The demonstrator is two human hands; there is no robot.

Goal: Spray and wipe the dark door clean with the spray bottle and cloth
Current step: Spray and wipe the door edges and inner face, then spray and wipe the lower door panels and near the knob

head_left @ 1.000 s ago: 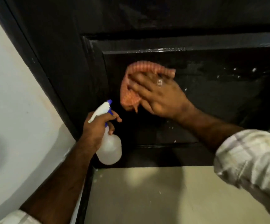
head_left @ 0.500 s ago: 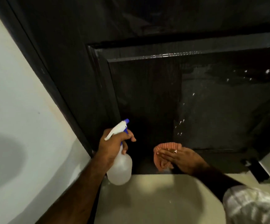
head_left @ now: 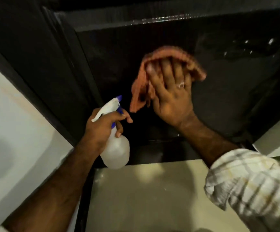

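Right hand (head_left: 169, 96) presses blurred cloth (head_left: 167, 56) flat against door (head_left: 236, 97); left hand (head_left: 100, 129) grips spray bottle (head_left: 117, 153).

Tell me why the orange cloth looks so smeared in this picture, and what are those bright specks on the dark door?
Head view: the cloth and the right hand pressing it are motion-blurred; the left hand holding the spray bottle is sharper. The specks are light glinting off wet droplets on the door. The wide lens bends the door frame.
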